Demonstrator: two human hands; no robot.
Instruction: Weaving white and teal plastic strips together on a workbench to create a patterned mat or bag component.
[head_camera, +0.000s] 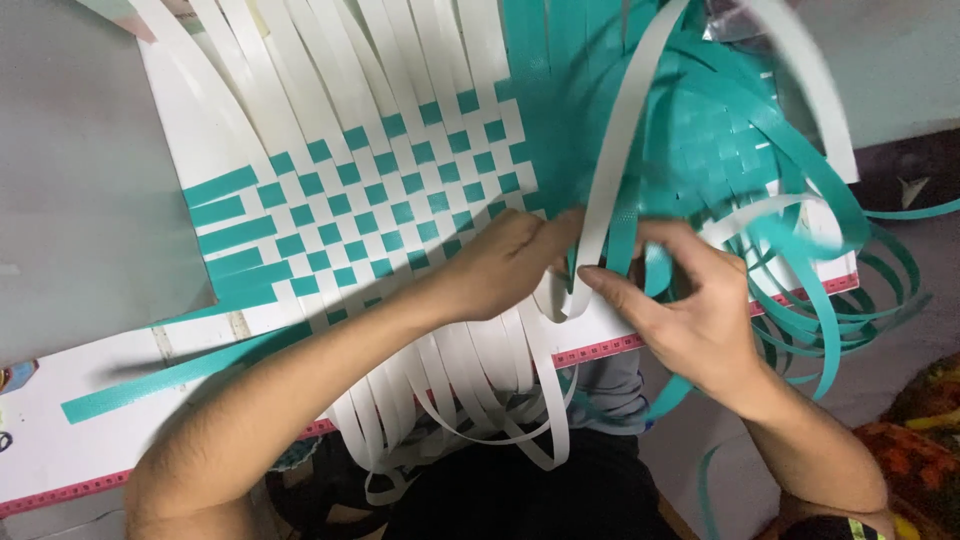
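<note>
Head view: right hand (700, 320) pinches white strip (610, 170) — loose teal strips (800, 260) crowd around.

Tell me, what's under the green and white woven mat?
The woven mat lies on a white board with a red measuring-tape edge. The left hand and right hand press on it. Whatever sits beneath the mat's middle is covered.
</note>
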